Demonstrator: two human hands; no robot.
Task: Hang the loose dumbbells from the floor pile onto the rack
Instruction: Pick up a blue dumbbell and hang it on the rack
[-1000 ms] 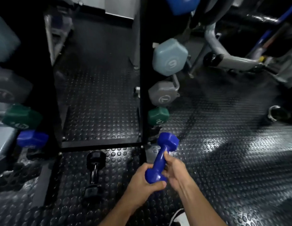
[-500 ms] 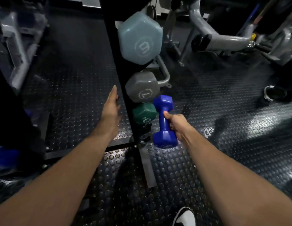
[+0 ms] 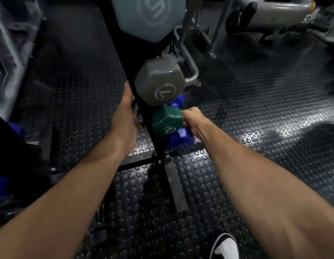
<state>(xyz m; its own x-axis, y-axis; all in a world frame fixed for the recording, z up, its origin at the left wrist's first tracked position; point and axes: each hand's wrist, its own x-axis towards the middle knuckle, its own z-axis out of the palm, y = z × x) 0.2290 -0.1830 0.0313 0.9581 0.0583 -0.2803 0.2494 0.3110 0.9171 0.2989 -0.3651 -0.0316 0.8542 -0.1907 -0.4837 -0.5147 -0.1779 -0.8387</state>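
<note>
My right hand (image 3: 193, 118) grips the handle of a blue dumbbell (image 3: 178, 139), held low against the right side of the black rack upright (image 3: 130, 58). Its far head peeks out behind the grey dumbbell marked 7 (image 3: 158, 83); its near head sits under the green dumbbell (image 3: 167, 119). A pale blue dumbbell (image 3: 149, 15) hangs at the top. My left hand (image 3: 126, 116) rests on the left edge of the upright, its fingers partly hidden behind the upright.
Black studded rubber flooring (image 3: 255, 128) runs all around. The rack's base bars (image 3: 136, 161) cross the floor below my hands. Grey exercise machine frames (image 3: 274, 10) stand at the back right. Another blue weight (image 3: 15, 128) is at the far left. My shoe (image 3: 225, 247) is at the bottom.
My right hand carried the blue dumbbell in under the green one at the rack. My left hand let go of it earlier and now lies against the upright. I have leaned closer.
</note>
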